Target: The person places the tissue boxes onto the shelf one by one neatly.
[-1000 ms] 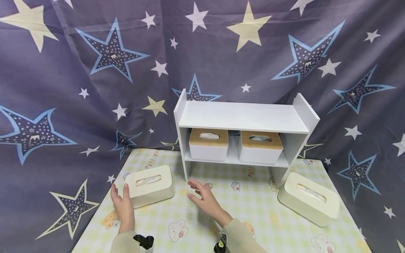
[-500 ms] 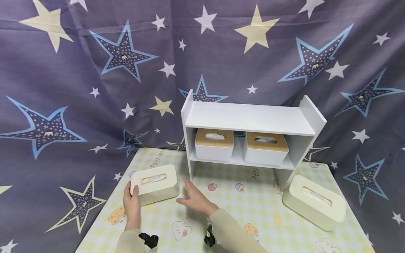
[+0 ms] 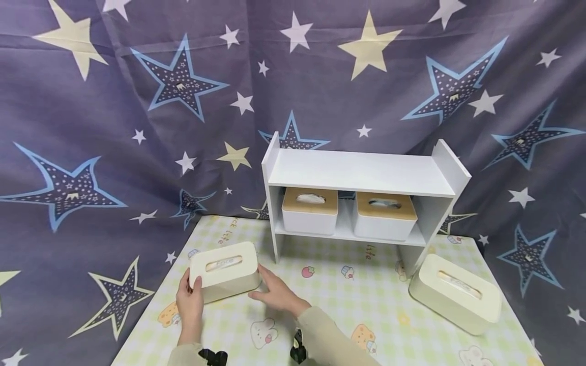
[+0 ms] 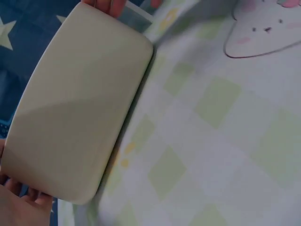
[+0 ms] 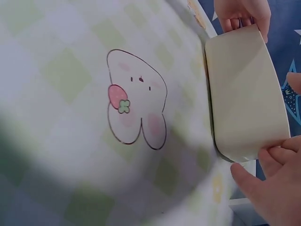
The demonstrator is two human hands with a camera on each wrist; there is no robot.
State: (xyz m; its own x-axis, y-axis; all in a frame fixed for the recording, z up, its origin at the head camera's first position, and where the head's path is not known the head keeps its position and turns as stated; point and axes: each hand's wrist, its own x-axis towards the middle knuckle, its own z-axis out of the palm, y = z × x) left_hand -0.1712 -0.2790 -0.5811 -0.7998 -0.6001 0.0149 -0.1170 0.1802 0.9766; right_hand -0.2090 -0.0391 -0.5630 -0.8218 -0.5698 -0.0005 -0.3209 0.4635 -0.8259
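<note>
A cream tissue box [image 3: 231, 287] with a slotted lid marked "Face" sits near the left side of the table, its long front side filling much of the left wrist view. My left hand [image 3: 189, 307] grips its left end, thumb toward the front corner and fingers round the end. At the opposite end my right hand [image 3: 276, 292] touches the box with extended fingers, its thumb standing apart in front. In the right wrist view, fingertips of the right hand [image 5: 277, 183] lie against the lower end of the box.
A white shelf [image 3: 361, 170] stands at the back, holding two white tissue boxes with wooden lids, left [image 3: 310, 218] and right [image 3: 384, 223]. Another cream tissue box [image 3: 455, 295] sits angled at the right. A starry curtain [image 3: 137, 229] hangs behind the checked tablecloth [image 3: 329, 310].
My left hand has closed round the left end of the cream box. The right hand has moved left to touch its right end. The head view has shifted slightly.
</note>
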